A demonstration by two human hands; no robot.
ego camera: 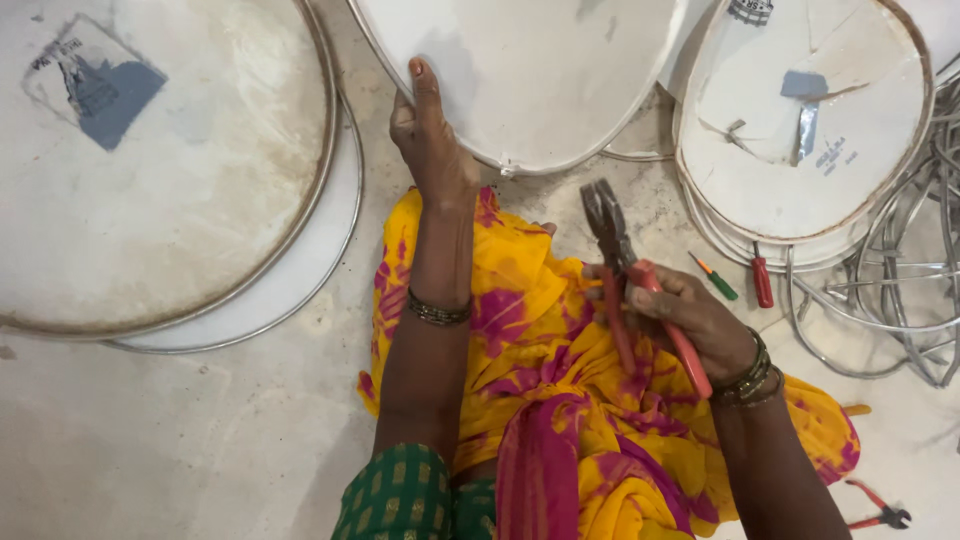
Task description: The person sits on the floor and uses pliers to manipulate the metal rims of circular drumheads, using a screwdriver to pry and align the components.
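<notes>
So from my feed here, the thing in hand is a big white drum skin point(530, 70), a round pale disc with a thin metal hoop around its rim, lying flat on the floor point(180, 430) at the top of the view. It looks clean and smooth, with a small notch or joint in the hoop right at the bottom edge, just to the right of where the left hand sits.

The left hand point(428, 135) is stretched out forward with the arm nearly straight, palm down, fingers wrapped over the disc's lower-left rim and the thumb pointing up along the edge. So it's closed on the hoop, holding it. A dark bangle point(438, 313) sits on the wrist behind it.

Further right, the right hand point(690, 320) is pulled back over the lap, sitting on yellow and pink cloth point(540, 330). It's gripping a pair of red-handled pliers point(625, 270), fingers curled around both handles, nose pointing up and away toward the disc's bottom edge but not touching it. I can't tell if the tips are fully together.

Just beyond the right hand there are two small screwdrivers point(740, 280) on the floor, one green, one red, beside a stack of more discs point(810, 120). Another stack of discs point(170, 170) sits well left of the left hand.
</notes>
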